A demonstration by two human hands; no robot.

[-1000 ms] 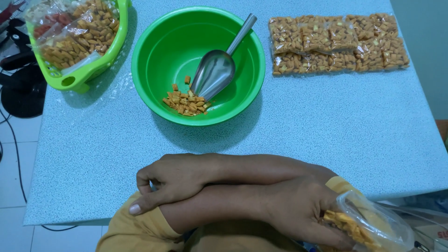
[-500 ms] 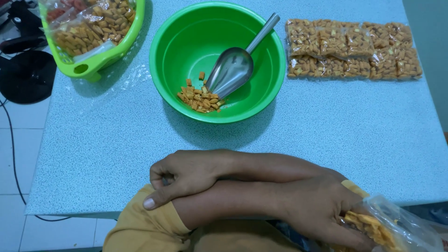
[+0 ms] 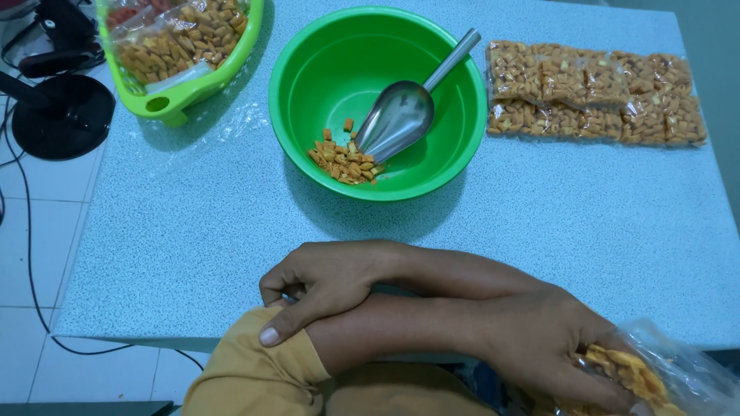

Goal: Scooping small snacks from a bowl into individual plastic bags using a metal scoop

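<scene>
From the head camera, much is cut off at the edges: the clear plastic bag of orange snack pieces runs out of frame at five o'clock, so its full shape cannot be told, and the lime-green plastic basket holding more bagged snacks is cropped at eleven o'clock. A black round-based stand with cables sits half out of view at ten o'clock, off the bench. The forearms are crossed low in the frame. The left hand reaches over to five o'clock, its fingers curled into the mouth of the bag and closed around the snack pieces there; the fingertips are partly hidden by the plastic. The right hand lies at seven o'clock, resting on the left forearm near the mustard-yellow sleeve, fingers loosely bent and holding nothing. At twelve o'clock on the speckled pale-blue bench stands a round green plastic bowl with a small heap of snack pieces and a metal scoop leaning on its rim. At two o'clock lies a flat row of sealed snack packets.
</scene>
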